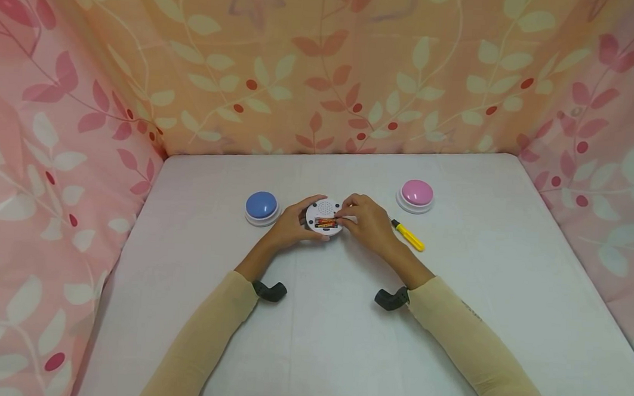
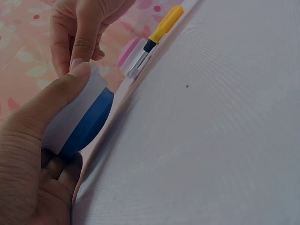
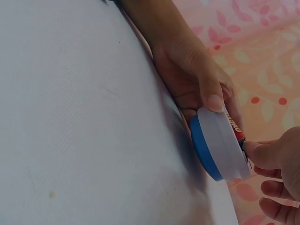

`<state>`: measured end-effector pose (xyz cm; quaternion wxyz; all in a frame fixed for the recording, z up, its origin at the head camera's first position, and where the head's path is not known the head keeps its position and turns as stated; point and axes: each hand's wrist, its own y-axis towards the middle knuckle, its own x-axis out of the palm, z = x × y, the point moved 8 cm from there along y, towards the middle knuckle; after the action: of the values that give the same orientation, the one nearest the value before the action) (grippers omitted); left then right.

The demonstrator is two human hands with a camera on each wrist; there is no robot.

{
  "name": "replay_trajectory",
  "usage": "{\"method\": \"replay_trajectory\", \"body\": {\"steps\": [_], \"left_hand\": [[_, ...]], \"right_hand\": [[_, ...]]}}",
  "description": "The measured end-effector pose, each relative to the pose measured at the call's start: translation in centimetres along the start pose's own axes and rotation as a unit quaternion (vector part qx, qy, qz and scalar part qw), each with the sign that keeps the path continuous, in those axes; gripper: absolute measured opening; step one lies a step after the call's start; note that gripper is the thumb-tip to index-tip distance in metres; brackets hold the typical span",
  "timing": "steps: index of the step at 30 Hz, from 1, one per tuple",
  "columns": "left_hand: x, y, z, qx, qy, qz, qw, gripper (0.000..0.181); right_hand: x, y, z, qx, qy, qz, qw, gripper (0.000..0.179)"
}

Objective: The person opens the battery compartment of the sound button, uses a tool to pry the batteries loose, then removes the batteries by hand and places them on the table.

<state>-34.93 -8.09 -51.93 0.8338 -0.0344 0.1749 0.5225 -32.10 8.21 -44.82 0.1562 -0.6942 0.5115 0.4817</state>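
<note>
A round push-button device [image 1: 324, 208] with a white case is turned over, its speaker holes and open battery compartment facing up. My left hand [image 1: 290, 225] grips it by the rim, thumb on the near side and fingers round the far side. Its blue dome [image 2: 91, 123] points down toward the table in the left wrist view. Red and black batteries [image 1: 326, 223] lie side by side in the compartment. At their right end my right hand [image 1: 368, 223] pinches a battery between thumb and index finger. The fingertips partly hide that end.
A blue-domed button [image 1: 261, 205] stands left of the hands, and a pink-domed button [image 1: 417, 193] stands at the back right. Beside the right hand lies a yellow-handled screwdriver [image 1: 410, 236]. Floral curtains [image 1: 323, 73] border the white table [image 1: 309, 341] at the back and sides.
</note>
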Motion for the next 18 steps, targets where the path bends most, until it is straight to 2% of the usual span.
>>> {"method": "replay_trajectory", "body": {"steps": [18], "left_hand": [[-0.12,0.01,0.12,0.007,0.005,0.001,1.0000,0.097]], "right_hand": [[-0.24,0.14,0.02,-0.010,-0.012,-0.002,0.9999,0.011]]}}
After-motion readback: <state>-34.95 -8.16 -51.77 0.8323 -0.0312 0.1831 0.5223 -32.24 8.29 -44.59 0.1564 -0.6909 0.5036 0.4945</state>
